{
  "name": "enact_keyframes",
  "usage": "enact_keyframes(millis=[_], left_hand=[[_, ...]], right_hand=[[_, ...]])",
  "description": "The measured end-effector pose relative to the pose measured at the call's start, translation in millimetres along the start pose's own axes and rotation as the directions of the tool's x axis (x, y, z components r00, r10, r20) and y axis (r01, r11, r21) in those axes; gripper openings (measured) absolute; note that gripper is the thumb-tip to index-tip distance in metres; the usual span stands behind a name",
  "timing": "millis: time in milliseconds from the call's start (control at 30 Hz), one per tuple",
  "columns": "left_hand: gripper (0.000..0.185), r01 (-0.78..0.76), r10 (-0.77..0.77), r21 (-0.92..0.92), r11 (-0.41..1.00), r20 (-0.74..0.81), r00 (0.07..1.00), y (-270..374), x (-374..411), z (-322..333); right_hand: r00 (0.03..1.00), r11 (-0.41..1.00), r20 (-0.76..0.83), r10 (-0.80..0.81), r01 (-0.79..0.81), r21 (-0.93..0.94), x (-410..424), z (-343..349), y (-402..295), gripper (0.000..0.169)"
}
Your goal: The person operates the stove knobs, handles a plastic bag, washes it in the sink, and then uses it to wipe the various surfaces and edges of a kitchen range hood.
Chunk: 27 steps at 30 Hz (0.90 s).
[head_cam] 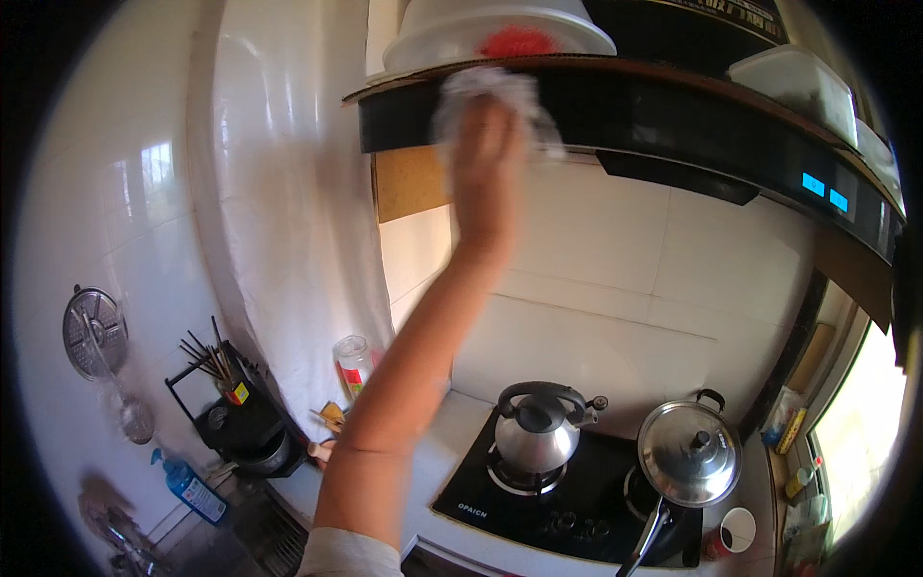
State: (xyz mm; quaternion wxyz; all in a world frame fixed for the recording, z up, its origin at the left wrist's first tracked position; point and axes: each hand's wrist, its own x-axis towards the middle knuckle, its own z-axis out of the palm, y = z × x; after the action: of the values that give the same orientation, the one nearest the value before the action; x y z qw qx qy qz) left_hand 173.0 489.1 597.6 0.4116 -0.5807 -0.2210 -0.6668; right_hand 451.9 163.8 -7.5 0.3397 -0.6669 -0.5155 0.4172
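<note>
My left hand (490, 148) reaches up, blurred, and presses a whitish crumpled cloth (487, 83) against the front edge of the black range hood (649, 108). The cloth lies just below a whitish plastic basin (433, 40) with a red patch that stands on top of the hood. My right hand is out of view. Below the hood, a steel kettle (537, 440) with a black handle sits on the left burner of the black gas hob (476, 498). A lidded steel pan (689, 454) stands on the right burner.
A paper cup (739, 530) stands right of the hob. At left are a glass jar (353, 357), a black rack (249, 425) with chopsticks, a blue pump bottle (191, 487) and a faucet (126, 537). A translucent container (800, 90) rests on the hood; a window (865, 425) is at right.
</note>
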Motion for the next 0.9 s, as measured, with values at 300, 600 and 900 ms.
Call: enact_keyframes(millis=[300,600,900], left_hand=[[0.041,0.203,-0.199,-0.121,0.972,0.044,0.979,-79.0,5.6,-22.5],[0.038,0.523,-0.535,-0.672,0.524,0.219,0.816,2.6,-76.6,-30.2],[0.037,0.244,-0.463,-0.417,-0.875,0.869,-0.175,52.2,-233.8,-115.6]], right_hand=[[0.981,0.984,0.074,-0.178,0.176,0.032,22.0,3.1,-97.4,0.026],[0.964,0.989,0.224,-0.145,0.147,0.008,19.6,-6.5,-304.2,0.018],[0.684,0.612,0.167,-0.710,0.481,0.628,134.8,18.7,-402.1,0.060]])
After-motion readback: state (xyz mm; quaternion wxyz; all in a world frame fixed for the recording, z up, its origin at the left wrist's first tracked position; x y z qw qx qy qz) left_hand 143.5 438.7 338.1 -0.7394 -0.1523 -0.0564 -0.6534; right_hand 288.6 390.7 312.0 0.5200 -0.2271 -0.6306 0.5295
